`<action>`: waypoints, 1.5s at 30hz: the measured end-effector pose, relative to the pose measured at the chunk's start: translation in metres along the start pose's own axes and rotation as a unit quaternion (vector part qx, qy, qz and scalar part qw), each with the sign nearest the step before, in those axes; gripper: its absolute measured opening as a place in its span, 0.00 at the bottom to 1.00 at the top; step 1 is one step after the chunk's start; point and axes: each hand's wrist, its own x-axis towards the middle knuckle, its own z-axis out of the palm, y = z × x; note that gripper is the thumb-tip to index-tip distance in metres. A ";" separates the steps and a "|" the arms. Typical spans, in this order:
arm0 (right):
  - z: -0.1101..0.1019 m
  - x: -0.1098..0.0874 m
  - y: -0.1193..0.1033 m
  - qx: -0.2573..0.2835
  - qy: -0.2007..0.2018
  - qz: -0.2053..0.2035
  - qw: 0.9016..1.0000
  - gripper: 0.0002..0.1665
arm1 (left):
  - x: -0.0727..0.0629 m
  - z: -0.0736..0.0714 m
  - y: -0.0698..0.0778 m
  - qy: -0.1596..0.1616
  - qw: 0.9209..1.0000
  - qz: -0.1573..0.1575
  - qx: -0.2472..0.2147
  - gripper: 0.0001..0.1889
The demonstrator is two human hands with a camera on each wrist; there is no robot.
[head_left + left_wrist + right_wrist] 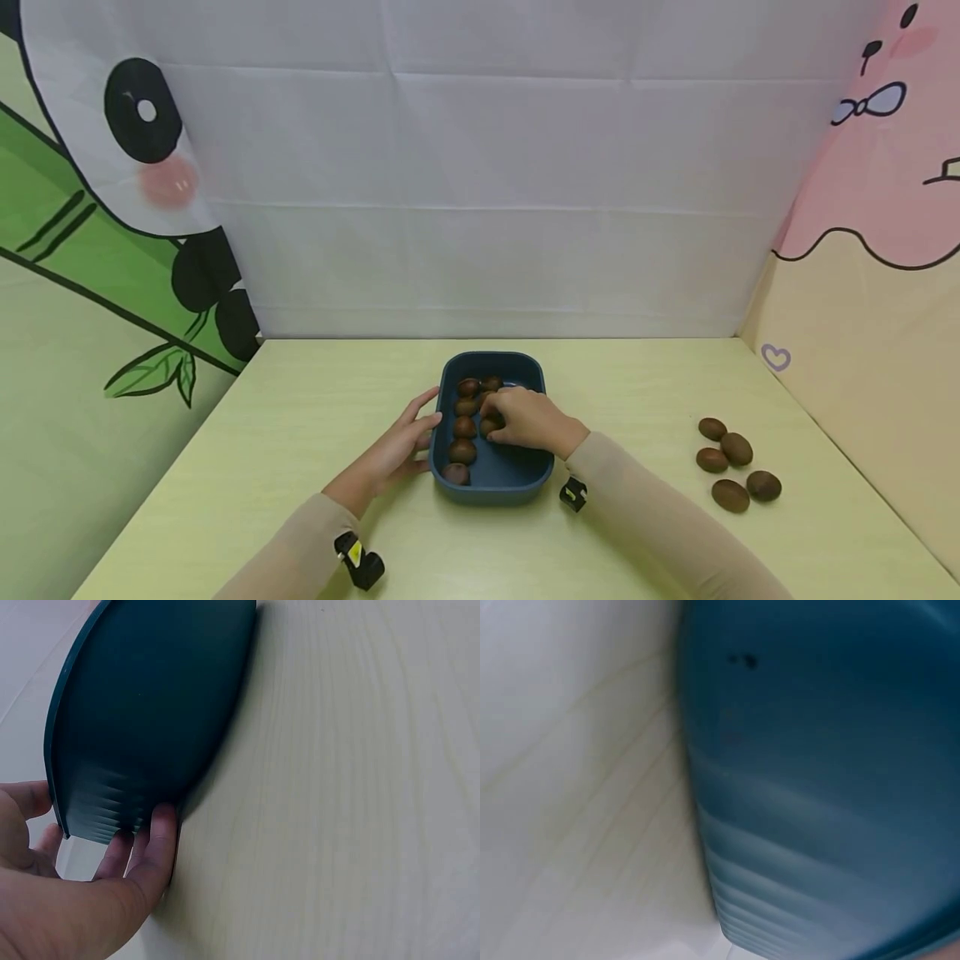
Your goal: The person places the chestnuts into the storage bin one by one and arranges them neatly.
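A dark blue rectangular container with rounded corners sits on the table. Along its left side lies a column of brown egg-shaped things, with more at the far end. My left hand rests against the container's left wall, its fingers spread on the outside and the thumb at the rim. In the left wrist view, the fingertips touch the ribbed outer wall. Inside the container, my right hand pinches a brown egg-shaped thing beside the left column. The right wrist view shows the container's outer wall; the hand's fingers are hidden there.
Several more brown egg-shaped things lie loose on the table at the right. The pale yellow table ends at a white cloth backdrop. Printed cloth panels stand at both sides. Black wrist devices are strapped on both sleeves.
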 end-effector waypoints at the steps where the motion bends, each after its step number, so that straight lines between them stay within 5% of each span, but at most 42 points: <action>1: 0.000 0.000 0.000 0.002 0.001 -0.001 1.000 0.17 | 0.000 0.000 0.000 0.001 1.000 0.000 0.001 0.32; 13: -0.025 -0.017 0.002 0.059 0.019 -0.035 0.997 0.16 | -0.001 -0.001 0.000 0.004 1.000 0.004 0.000 0.32; 23: -0.057 -0.053 0.010 0.049 0.045 -0.021 0.998 0.17 | -0.002 -0.001 0.001 -0.004 1.000 0.001 -0.004 0.34; 35: -0.077 -0.132 0.052 0.021 0.043 0.070 0.996 0.17 | -0.001 0.000 0.001 0.003 1.000 0.001 -0.004 0.32; 45: -0.074 -0.210 0.088 0.046 0.036 0.162 0.985 0.16 | -0.002 -0.002 0.001 -0.009 1.000 0.005 -0.010 0.34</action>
